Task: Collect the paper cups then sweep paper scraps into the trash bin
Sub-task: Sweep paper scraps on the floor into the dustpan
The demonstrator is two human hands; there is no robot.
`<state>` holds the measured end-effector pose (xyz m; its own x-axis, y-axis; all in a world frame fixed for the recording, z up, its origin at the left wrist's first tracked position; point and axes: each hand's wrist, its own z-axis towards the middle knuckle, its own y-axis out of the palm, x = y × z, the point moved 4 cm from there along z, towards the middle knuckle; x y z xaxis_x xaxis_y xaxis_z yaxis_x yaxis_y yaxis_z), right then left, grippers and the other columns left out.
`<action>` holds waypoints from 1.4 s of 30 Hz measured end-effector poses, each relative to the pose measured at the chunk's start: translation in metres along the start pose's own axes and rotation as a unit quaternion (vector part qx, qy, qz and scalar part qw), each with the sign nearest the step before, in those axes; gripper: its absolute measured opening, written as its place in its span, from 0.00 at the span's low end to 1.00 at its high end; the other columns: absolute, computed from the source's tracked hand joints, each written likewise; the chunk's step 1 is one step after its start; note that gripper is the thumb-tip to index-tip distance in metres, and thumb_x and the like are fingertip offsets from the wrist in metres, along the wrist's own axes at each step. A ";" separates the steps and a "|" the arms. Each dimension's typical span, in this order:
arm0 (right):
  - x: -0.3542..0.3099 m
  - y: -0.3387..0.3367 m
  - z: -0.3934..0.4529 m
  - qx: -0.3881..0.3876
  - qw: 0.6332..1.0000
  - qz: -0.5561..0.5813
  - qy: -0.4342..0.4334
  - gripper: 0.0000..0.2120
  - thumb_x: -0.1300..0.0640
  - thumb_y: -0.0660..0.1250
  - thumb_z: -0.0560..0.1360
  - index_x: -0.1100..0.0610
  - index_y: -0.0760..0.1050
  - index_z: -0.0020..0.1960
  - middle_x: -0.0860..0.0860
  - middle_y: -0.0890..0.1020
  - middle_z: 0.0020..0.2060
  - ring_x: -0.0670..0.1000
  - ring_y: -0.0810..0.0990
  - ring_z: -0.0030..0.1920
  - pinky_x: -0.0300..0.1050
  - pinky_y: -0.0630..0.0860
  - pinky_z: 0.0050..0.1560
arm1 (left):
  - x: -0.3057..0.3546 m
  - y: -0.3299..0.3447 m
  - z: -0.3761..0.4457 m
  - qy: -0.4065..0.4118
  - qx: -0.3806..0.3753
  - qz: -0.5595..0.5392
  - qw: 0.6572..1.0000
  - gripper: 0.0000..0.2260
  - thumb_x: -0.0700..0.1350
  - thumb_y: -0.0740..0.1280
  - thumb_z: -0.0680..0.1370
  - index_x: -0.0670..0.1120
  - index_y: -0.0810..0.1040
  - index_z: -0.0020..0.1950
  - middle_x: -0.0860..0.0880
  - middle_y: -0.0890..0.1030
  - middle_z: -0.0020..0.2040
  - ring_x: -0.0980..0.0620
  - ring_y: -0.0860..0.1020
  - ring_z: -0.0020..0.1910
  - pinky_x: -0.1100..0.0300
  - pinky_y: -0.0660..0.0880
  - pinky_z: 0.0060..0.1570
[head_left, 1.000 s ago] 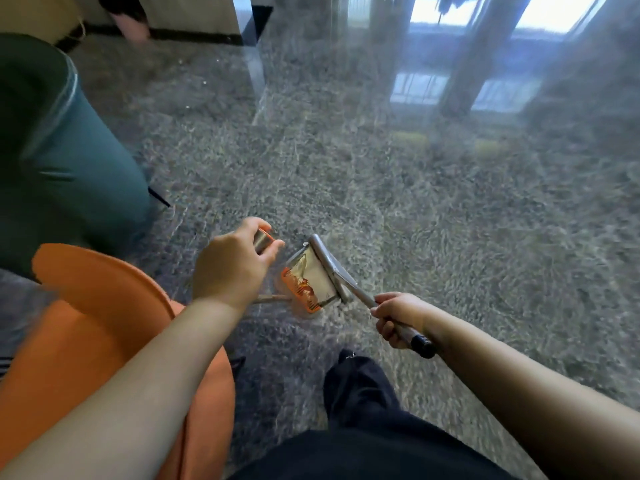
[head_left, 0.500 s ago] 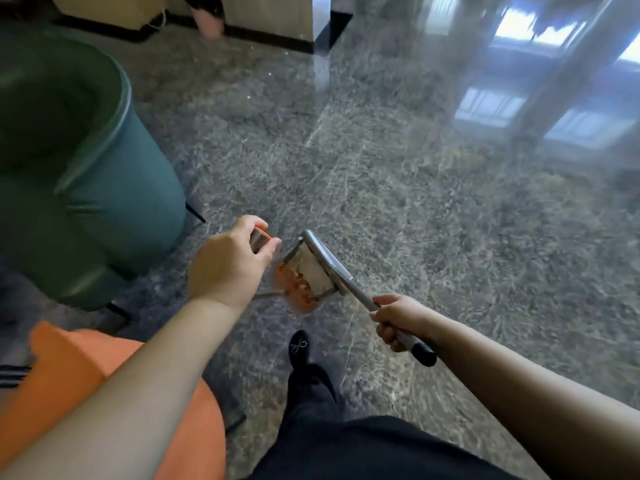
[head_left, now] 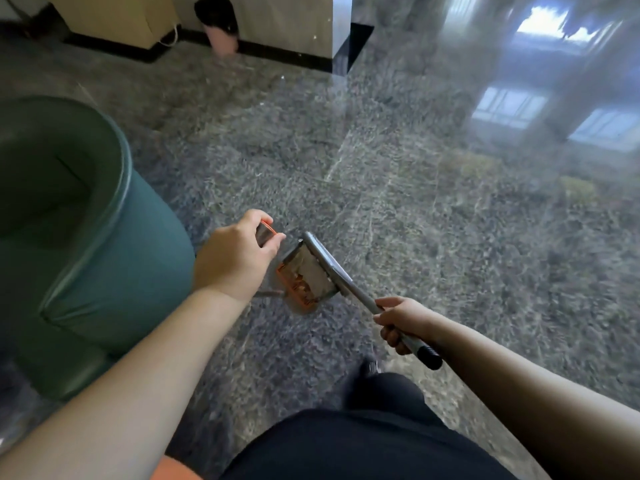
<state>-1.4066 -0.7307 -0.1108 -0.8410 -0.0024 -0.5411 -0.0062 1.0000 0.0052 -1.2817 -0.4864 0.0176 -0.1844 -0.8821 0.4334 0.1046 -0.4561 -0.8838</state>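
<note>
- The floor (head_left: 450, 237) was polished dark speckled stone, glossy enough to mirror bright windows at the upper right; judged slippery for light scraps, so any tipping should be slow and low.
- A green armchair (head_left: 104, 254) stood at the left, near the left arm; a sliver of orange seat (head_left: 175, 471) showed at the bottom edge.
- A beige cabinet (head_left: 114, 19) and a wall with a black skirting closed the far side. A pink object with a dark top (head_left: 221, 29) stood against that wall; whether it was the trash bin could not be told.
- The dustpan (head_left: 304, 275), orange-edged and holding pale paper scraps, hung above the floor between the hands. Judgement: keep it tilted back and steady while carrying, so nothing spills.
- The right hand (head_left: 401, 322) was clamped round the dustpan's grey handle (head_left: 360, 299).
- The left hand (head_left: 235, 258) was curled round a grey, orange-trimmed grip (head_left: 265, 233), apparently the brush; its head was hidden.
- No paper cups were visible.
</note>
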 end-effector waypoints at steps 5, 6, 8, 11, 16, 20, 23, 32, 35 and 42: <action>-0.096 -0.032 0.066 -0.004 0.999 -0.043 -0.002 0.12 0.66 0.59 0.78 0.61 0.68 0.61 0.50 0.69 0.20 0.47 0.67 0.18 0.34 0.65 0.22 | 0.000 0.028 0.104 -0.017 0.002 0.009 1.000 0.13 0.59 0.71 0.73 0.56 0.77 0.53 0.48 0.78 0.34 0.43 0.75 0.34 0.59 0.65 0.34; -0.118 -0.039 0.082 -0.014 0.999 -0.041 -0.002 0.14 0.66 0.59 0.78 0.61 0.65 0.63 0.50 0.69 0.20 0.46 0.67 0.18 0.33 0.65 0.22 | 0.001 0.033 0.128 -0.027 0.004 0.008 1.000 0.12 0.59 0.70 0.73 0.56 0.77 0.53 0.50 0.76 0.34 0.44 0.74 0.34 0.59 0.65 0.34; -0.160 -0.052 0.110 -0.027 0.998 -0.049 -0.004 0.13 0.66 0.58 0.78 0.60 0.65 0.62 0.49 0.69 0.19 0.46 0.67 0.18 0.33 0.64 0.22 | 0.001 0.042 0.171 -0.042 0.004 0.012 0.999 0.12 0.59 0.70 0.74 0.56 0.77 0.52 0.49 0.79 0.35 0.43 0.76 0.35 0.58 0.66 0.33; -0.222 -0.068 0.143 -0.036 0.997 -0.068 0.000 0.10 0.66 0.58 0.78 0.53 0.72 0.53 0.49 0.71 0.20 0.46 0.68 0.19 0.34 0.65 0.23 | 0.003 0.047 0.228 -0.059 0.010 0.015 0.998 0.12 0.58 0.70 0.74 0.55 0.77 0.53 0.44 0.82 0.38 0.39 0.79 0.39 0.54 0.72 0.35; -0.318 -0.078 0.193 -0.044 0.994 -0.103 -0.002 0.11 0.66 0.58 0.78 0.51 0.73 0.47 0.50 0.71 0.21 0.47 0.67 0.19 0.35 0.65 0.23 | -0.010 0.049 0.313 -0.101 0.028 0.011 0.994 0.12 0.59 0.70 0.74 0.55 0.77 0.53 0.44 0.82 0.38 0.39 0.79 0.39 0.55 0.71 0.35; -0.387 -0.073 0.237 -0.054 0.991 -0.119 0.000 0.12 0.66 0.57 0.78 0.52 0.74 0.52 0.50 0.70 0.20 0.46 0.67 0.19 0.34 0.64 0.23 | -0.033 0.052 0.380 -0.107 0.041 0.010 0.993 0.13 0.58 0.70 0.74 0.54 0.77 0.54 0.44 0.82 0.38 0.38 0.80 0.39 0.54 0.72 0.34; -0.444 -0.065 0.279 -0.061 0.990 -0.127 0.001 0.12 0.65 0.57 0.78 0.55 0.72 0.59 0.49 0.70 0.20 0.46 0.67 0.19 0.35 0.64 0.22 | -0.059 0.059 0.444 -0.118 0.040 0.008 0.992 0.13 0.58 0.70 0.74 0.53 0.78 0.54 0.44 0.82 0.38 0.38 0.80 0.40 0.52 0.75 0.36; -0.601 -0.031 0.377 -0.044 0.993 -0.109 0.002 0.13 0.66 0.57 0.78 0.51 0.74 0.53 0.49 0.70 0.20 0.46 0.66 0.19 0.34 0.64 0.21 | -0.127 0.066 0.634 -0.103 0.035 0.011 0.994 0.12 0.58 0.71 0.74 0.54 0.79 0.53 0.44 0.81 0.36 0.39 0.79 0.36 0.57 0.68 0.31; -0.648 -0.025 0.408 -0.042 0.995 -0.093 0.005 0.12 0.65 0.57 0.79 0.52 0.73 0.53 0.50 0.70 0.20 0.46 0.66 0.18 0.33 0.64 0.22 | -0.142 0.071 0.693 -0.093 0.037 0.018 0.995 0.13 0.58 0.71 0.73 0.54 0.79 0.54 0.44 0.82 0.36 0.38 0.80 0.37 0.57 0.68 0.32; -0.780 -0.030 0.504 -0.045 0.992 -0.118 0.006 0.10 0.66 0.58 0.77 0.52 0.73 0.50 0.51 0.70 0.21 0.46 0.66 0.18 0.33 0.64 0.23 | -0.180 0.096 0.846 -0.107 0.046 0.029 0.993 0.13 0.58 0.72 0.73 0.54 0.79 0.54 0.43 0.81 0.35 0.38 0.79 0.36 0.57 0.68 0.32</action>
<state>-0.4781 -0.7545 -0.1124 -0.8166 -0.2366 -0.5264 -0.2509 0.9669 -0.0454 -0.4120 -0.4704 0.0041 0.0346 -0.9080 0.4175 0.1990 -0.4031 -0.8933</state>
